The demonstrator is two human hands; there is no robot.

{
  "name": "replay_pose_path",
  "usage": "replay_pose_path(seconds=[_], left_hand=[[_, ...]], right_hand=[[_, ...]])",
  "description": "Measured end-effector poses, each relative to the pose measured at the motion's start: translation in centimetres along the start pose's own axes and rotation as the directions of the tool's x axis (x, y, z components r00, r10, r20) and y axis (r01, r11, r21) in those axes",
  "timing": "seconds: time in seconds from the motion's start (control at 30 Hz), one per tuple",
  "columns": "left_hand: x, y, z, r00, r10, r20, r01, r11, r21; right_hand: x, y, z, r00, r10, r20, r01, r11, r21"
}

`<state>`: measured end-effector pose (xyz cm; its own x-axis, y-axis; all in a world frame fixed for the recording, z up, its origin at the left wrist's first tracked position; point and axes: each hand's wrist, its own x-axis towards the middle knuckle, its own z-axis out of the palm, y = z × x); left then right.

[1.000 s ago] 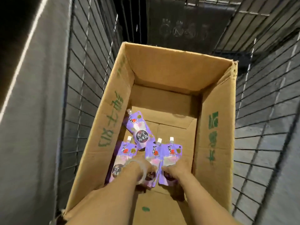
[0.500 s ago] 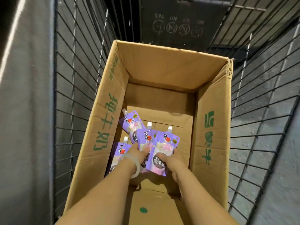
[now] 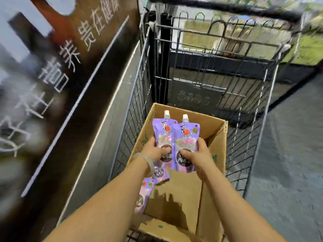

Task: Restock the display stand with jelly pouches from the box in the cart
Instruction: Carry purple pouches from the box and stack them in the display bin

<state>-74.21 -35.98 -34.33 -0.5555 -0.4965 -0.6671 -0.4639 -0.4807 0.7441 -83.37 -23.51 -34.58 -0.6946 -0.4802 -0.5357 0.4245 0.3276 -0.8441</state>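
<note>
An open cardboard box [image 3: 215, 151] stands in a wire shopping cart [image 3: 138, 95]. Above it I hold two purple jelly pouches with white caps upright, side by side. My left hand [image 3: 155, 151], a pale bangle on its wrist, grips the left pouch [image 3: 161, 133]. My right hand [image 3: 195, 154] grips the right pouch [image 3: 185, 142], which overlaps the left one. Another purple pouch [image 3: 144, 194] lies in the box below my left forearm, and a further one [image 3: 161, 173] shows partly under the left hand.
A dark display stand panel [image 3: 57, 70] with white lettering rises close on the left of the cart. The cart's black handle bar [image 3: 227, 7] and raised wire flap [image 3: 218, 55] are ahead. Grey floor [image 3: 288, 163] lies to the right.
Both hands have lifted two pouches up out of the box bottom to above its rim. My view has tilted up, so the cart front and the left panel now show.
</note>
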Motion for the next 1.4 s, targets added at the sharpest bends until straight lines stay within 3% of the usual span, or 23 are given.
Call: replay_pose_path(seconds=[0.3, 0.47, 0.63, 0.77, 1.03, 1.27, 1.4], left_hand=[[-11.9, 1.4, -1.0, 0.973, 0.175, -0.151, -0.189, 0.979, -0.082], [-20.9, -2.1, 0.1, 0.918, 0.25, -0.308, -0.3, 0.946, -0.127], [-30.2, -7.4, -0.1, 0.855, 0.216, -0.472, -0.37, 0.891, -0.263], [-38.2, -11.6, -1.8, 0.783, 0.147, -0.605, -0.42, 0.841, -0.34], [-56.1, -22.1, -5.9, 0.505, 0.09, -0.858, -0.602, 0.749, -0.275], [-74.5, -36.8, -5.0, 0.268, -0.09, -0.959, -0.709, 0.656, -0.26], [-86.8, -45.3, -2.8, 0.119, -0.227, -0.967, -0.765, 0.6, -0.235]], right_hand=[[-7.3, -5.1, -1.4, 0.967, -0.122, 0.222, 0.118, 0.992, 0.033], [-13.9, -5.1, -2.6, 0.894, -0.143, 0.424, 0.152, 0.988, 0.012], [-22.2, -3.5, -2.4, 0.778, -0.089, 0.622, 0.146, 0.988, -0.042], [-29.7, -2.1, 0.6, 0.641, -0.062, 0.765, 0.188, 0.979, -0.078], [-46.6, 3.8, 7.8, 0.333, 0.019, 0.943, 0.319, 0.938, -0.131], [-65.8, 14.0, 10.0, 0.031, 0.176, 0.984, 0.414, 0.894, -0.173], [-79.5, 21.0, 8.6, -0.15, 0.21, 0.966, 0.376, 0.916, -0.14]])
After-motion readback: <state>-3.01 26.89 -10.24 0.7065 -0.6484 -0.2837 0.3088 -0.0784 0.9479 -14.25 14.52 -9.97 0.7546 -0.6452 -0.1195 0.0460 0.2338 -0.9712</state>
